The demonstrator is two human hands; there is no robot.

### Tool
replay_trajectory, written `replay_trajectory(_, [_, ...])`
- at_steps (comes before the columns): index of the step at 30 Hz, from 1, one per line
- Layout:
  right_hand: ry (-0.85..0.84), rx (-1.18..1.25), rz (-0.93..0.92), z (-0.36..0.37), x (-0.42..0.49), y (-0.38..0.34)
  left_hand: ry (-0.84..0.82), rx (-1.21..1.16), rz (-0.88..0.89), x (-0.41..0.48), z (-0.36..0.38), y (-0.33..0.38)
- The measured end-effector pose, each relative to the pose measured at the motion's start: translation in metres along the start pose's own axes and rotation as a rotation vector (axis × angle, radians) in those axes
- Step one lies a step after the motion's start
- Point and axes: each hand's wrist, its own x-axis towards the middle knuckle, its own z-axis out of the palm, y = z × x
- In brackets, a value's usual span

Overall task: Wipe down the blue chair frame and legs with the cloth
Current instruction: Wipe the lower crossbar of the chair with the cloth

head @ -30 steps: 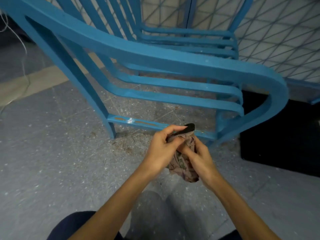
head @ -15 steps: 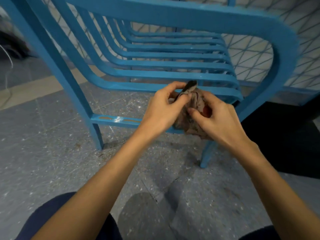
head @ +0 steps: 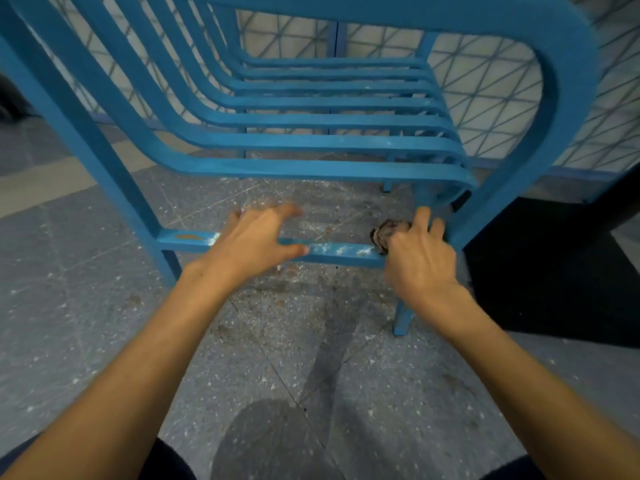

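Since the earlier frames the two hands have been parted: the cloth [head: 384,233], then bunched between both, has been left to the right hand [head: 419,261] alone and carried down to the lower crossbar [head: 339,251] of the blue chair [head: 311,168], while the left hand [head: 254,244] has been drawn off to the side. The left fingers [head: 291,211] are seen spread and empty over the bar; whether it is touched cannot be told through the blur. The right fingers [head: 422,216] are curled round the crumpled cloth, which is pressed against the bar's end, just beside the leg [head: 502,188] rising past the knuckles. White dust is seen on the bar between the two sets of fingers. The cloth is judged soft, light and easily wadded, best kept balled in the palm. The frame is judged stiff enough to be rubbed hard, and may be braced at the bar by the free fingers.
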Motion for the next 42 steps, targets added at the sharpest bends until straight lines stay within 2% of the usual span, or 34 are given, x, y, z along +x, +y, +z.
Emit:
replay_trajectory(4, [-0.029, 0.096, -0.117, 0.011, 0.010, 0.009, -0.023, 0.106, 0.021, 0.002, 0.012, -0.013])
replay_trajectory(8, [-0.080, 0.270, -0.057, 0.034, 0.028, 0.001, -0.022, 0.137, 0.048, 0.001, 0.022, -0.024])
replay_trajectory(10, [0.013, 0.348, 0.012, 0.035, 0.034, -0.008, -0.014, 0.136, 0.053, 0.000, 0.025, -0.027])
replay_trajectory(12, [0.169, 0.326, 0.018, 0.040, 0.032, -0.015, -0.006, 0.132, 0.058, 0.001, 0.027, -0.029])
replay_trajectory(15, [0.340, 0.316, -0.118, 0.055, 0.016, -0.013, 0.007, 0.125, 0.064, 0.001, 0.029, -0.030])
replay_trajectory(18, [0.233, 0.250, -0.197, 0.059, 0.010, 0.002, 0.003, 0.122, 0.064, 0.001, 0.031, -0.033])
replay_trajectory(21, [0.133, 0.122, -0.067, 0.046, 0.016, -0.001, 0.010, 0.124, 0.057, -0.001, 0.033, -0.036])
replay_trajectory(24, [0.015, 0.240, 0.100, 0.036, 0.032, -0.021, 0.031, 0.117, 0.012, -0.006, 0.032, -0.040])
replay_trajectory(26, [0.060, 0.255, 0.094, 0.038, 0.033, -0.039, 0.060, 0.085, -0.004, -0.010, 0.029, -0.041])
replay_trajectory(28, [0.168, 0.268, -0.088, 0.046, 0.022, -0.055, 0.096, 0.056, -0.010, -0.016, 0.027, -0.042])
replay_trajectory(30, [0.160, 0.298, -0.246, 0.051, 0.008, -0.052, 0.126, 0.050, -0.012, -0.024, 0.029, -0.044])
replay_trajectory(31, [0.150, 0.297, -0.253, 0.051, 0.005, -0.042, 0.140, 0.051, -0.012, -0.028, 0.031, -0.046])
replay_trajectory(36, [0.159, 0.211, -0.043, 0.053, 0.006, -0.003, 0.104, 0.102, -0.012, -0.026, 0.037, -0.051])
replay_trajectory(39, [0.092, 0.211, 0.108, 0.044, 0.018, -0.025, 0.064, 0.133, -0.009, -0.020, 0.040, -0.053])
replay_trajectory(42, [0.099, 0.249, 0.082, 0.040, 0.024, -0.068, 0.082, 0.146, -0.007, -0.018, 0.041, -0.057])
